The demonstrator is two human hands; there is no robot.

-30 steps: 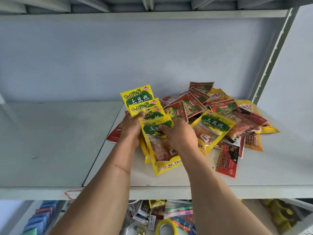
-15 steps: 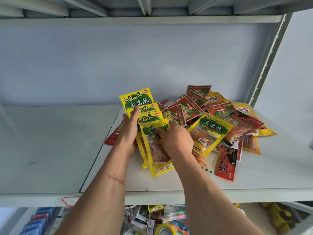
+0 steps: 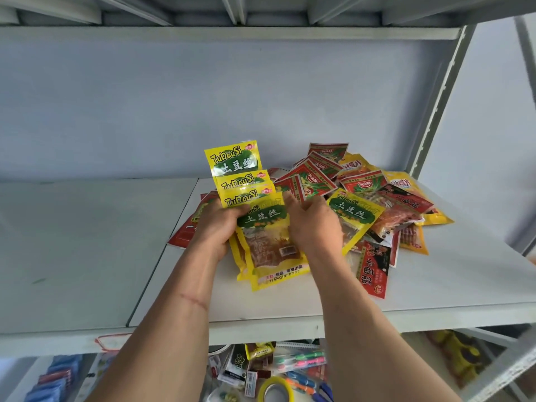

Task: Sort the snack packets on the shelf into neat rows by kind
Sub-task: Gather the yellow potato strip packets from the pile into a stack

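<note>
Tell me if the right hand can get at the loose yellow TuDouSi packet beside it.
Probably yes. The right hand lies right next to the loose yellow packet, which sits on top of the pile with nothing covering it, though the hand would first have to leave the fanned stack.

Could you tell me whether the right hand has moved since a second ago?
Yes: the right hand has shifted right off the stack, toward the loose yellow packet.

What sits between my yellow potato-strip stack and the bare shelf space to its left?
Only partly clear. A red packet lies flat just left of the left hand, under the edge of the yellow stack. Beyond it, the left shelf panel shows nothing in the way.
</note>
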